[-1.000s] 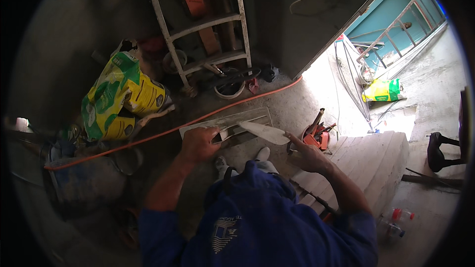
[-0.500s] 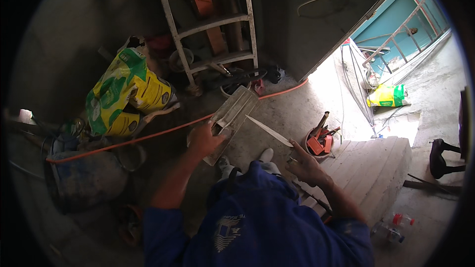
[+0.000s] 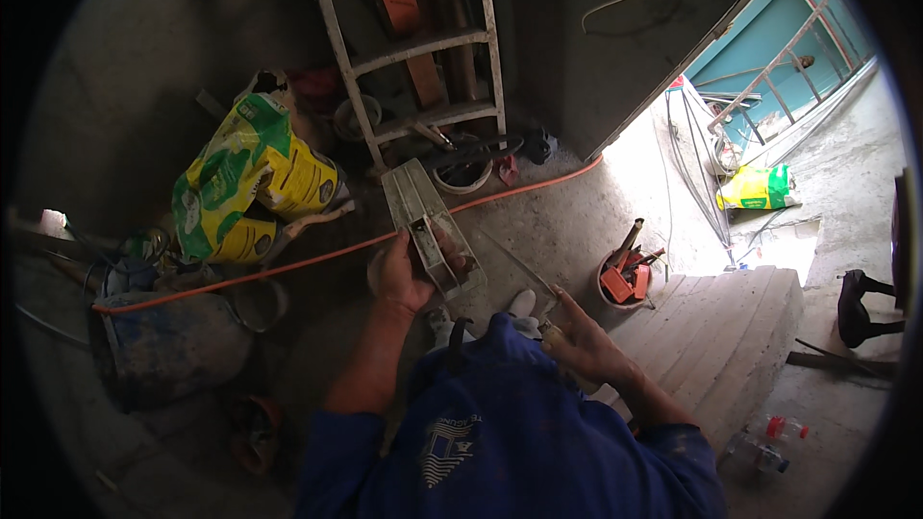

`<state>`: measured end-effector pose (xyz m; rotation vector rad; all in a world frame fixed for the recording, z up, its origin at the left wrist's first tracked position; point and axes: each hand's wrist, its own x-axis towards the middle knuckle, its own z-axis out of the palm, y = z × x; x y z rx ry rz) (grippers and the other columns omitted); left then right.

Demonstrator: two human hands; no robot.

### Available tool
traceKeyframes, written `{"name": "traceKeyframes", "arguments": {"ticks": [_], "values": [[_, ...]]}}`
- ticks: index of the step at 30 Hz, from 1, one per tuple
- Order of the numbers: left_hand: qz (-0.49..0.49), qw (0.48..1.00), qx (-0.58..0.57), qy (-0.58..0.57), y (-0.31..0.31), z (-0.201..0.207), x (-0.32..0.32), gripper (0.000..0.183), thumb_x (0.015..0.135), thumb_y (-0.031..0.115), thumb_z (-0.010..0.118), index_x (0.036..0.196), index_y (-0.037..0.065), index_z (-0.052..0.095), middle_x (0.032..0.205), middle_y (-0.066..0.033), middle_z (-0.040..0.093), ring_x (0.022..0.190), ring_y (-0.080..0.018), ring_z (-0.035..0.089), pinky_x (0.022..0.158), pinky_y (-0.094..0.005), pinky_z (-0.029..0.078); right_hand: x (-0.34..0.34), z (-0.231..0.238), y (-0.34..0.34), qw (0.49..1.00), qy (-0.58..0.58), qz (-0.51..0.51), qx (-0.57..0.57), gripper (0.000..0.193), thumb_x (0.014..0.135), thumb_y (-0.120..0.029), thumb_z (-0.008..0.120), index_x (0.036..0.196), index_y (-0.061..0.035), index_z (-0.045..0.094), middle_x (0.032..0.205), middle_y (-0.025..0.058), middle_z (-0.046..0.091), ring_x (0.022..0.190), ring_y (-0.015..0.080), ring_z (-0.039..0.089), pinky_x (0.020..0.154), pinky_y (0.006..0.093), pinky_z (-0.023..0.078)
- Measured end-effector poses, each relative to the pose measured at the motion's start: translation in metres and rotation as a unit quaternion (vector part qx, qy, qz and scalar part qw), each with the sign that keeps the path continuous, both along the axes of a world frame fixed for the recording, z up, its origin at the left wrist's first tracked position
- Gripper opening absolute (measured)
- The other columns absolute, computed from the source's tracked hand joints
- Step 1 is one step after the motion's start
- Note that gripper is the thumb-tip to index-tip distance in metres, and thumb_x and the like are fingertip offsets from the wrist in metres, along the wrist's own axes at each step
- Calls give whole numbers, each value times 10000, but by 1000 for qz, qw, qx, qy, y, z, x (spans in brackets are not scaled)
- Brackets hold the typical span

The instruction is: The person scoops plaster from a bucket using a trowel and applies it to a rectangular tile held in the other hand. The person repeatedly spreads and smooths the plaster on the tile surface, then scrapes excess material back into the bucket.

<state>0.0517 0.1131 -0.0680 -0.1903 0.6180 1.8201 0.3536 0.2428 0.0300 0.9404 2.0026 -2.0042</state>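
Note:
My left hand (image 3: 399, 277) is wrapped round the handle of a worn grey plastering float (image 3: 411, 190), its fingers passing through the gap behind the handle. The float is tilted, with its handle side showing. My right hand (image 3: 585, 338) is closed on a pointed trowel, and most of its grip is hidden by the fingers. The trowel's narrow blade (image 3: 517, 259) is seen almost edge-on and points toward the float, a short way apart from it. Both tools are held in front of my body, above the floor.
An orange hose (image 3: 322, 255) crosses the floor. Ahead stands a ladder (image 3: 423, 40); green-and-yellow bags (image 3: 236, 178) and a blue-stained drum (image 3: 178, 346) are at left. A tool bucket (image 3: 625, 293) sits beside pale boards (image 3: 711, 327). Plastic bottles (image 3: 764, 450) lie at lower right.
The float has turned more upright and shifted slightly left in my left hand's grip. My right hand has moved a little nearer my body, and the trowel blade has rolled from broad to edge-on.

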Motion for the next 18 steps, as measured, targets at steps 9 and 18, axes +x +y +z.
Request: {"name": "traceKeyframes", "arguments": {"ticks": [9,18], "values": [[74,995,-50,50,-1,-1,-5,436,1111,327,397,1424,41,500,1377,-136,605,1334,-311,538,1092,-586,451,-18,33,-15,997,29,35,-62,893,971,-111,632,1652,-38,59,923,95,663,782,115,620,722,285,514],[79,985,31,153,-1,-2,-9,420,1103,290,466,1423,26,528,1348,-127,629,1311,-288,559,1070,-451,476,-40,39,-16,998,27,57,-10,894,974,-171,657,1641,-12,82,868,96,633,760,141,623,735,306,511]]}}
